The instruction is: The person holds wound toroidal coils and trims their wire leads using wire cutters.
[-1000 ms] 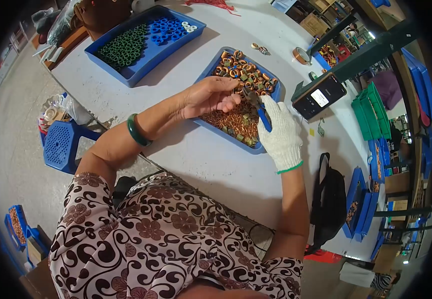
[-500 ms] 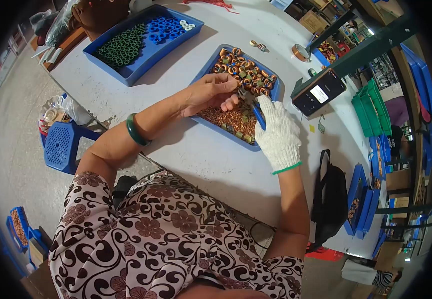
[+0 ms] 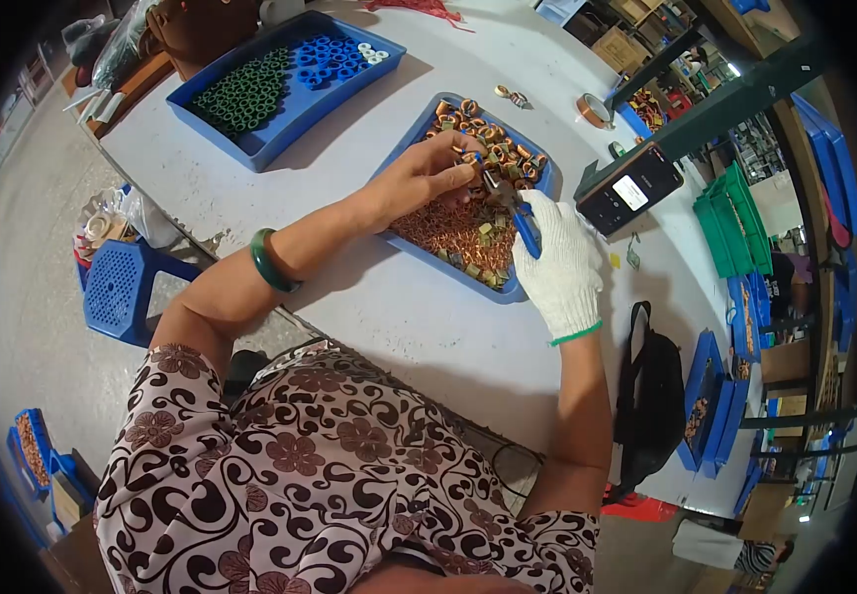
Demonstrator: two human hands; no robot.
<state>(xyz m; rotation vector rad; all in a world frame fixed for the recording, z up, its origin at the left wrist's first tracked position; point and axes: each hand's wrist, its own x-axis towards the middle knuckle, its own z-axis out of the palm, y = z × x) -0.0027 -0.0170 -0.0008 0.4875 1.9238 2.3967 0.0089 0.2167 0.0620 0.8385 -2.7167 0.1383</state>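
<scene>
Over a blue tray [image 3: 405, 147] my bare left hand [image 3: 427, 180] is closed on a small copper-wound ring coil [image 3: 470, 158], partly hidden by the fingers. My right hand [image 3: 559, 259], in a white knitted glove, grips blue-handled pliers [image 3: 524, 224]. The jaws of the pliers point left, close to the coil at my left fingertips; I cannot tell whether they touch it. Copper-wound coils [image 3: 516, 150] fill the far part of the tray. Loose copper wire clippings [image 3: 448, 238] and several yellowish-wrapped pieces lie in the near part.
Another blue tray [image 3: 262, 158] holds green, blue and white rings at the back left. A phone [image 3: 631, 188] leans on a green metal post right of the coil tray. Tape [image 3: 595, 111], a black bag [image 3: 652, 396], a green crate [image 3: 733, 223] and a blue stool [image 3: 122, 292] surround the workplace.
My left hand has turned, bringing the coil more into view above the fingers. The right hand and pliers have shifted slightly right and down.
</scene>
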